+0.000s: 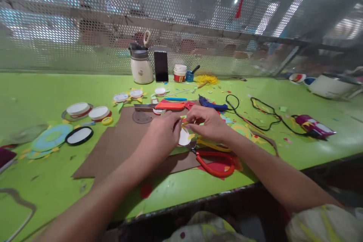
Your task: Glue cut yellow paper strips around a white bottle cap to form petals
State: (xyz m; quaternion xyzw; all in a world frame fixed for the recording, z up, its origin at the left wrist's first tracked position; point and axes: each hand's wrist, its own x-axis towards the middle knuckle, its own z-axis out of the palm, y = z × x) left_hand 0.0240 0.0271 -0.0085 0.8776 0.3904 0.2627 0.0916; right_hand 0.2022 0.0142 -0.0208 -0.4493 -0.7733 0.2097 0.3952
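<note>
My left hand and my right hand meet over the middle of the brown cardboard. Both are closed in a pinch at a small yellow paper piece, largely covered by the fingers. Just below them a white disc shows, with yellow paper at its edge. Red-handled scissors lie by my right wrist, their blades partly under other things. Beyond my left hand rests an orange utility knife. A blue glue gun lies behind my right hand.
White lids and a blue paper ring lie to the left. At the back stand a white jug, a phone and a small jar. A black cord runs right to a purple pack. Perforated metal screen behind.
</note>
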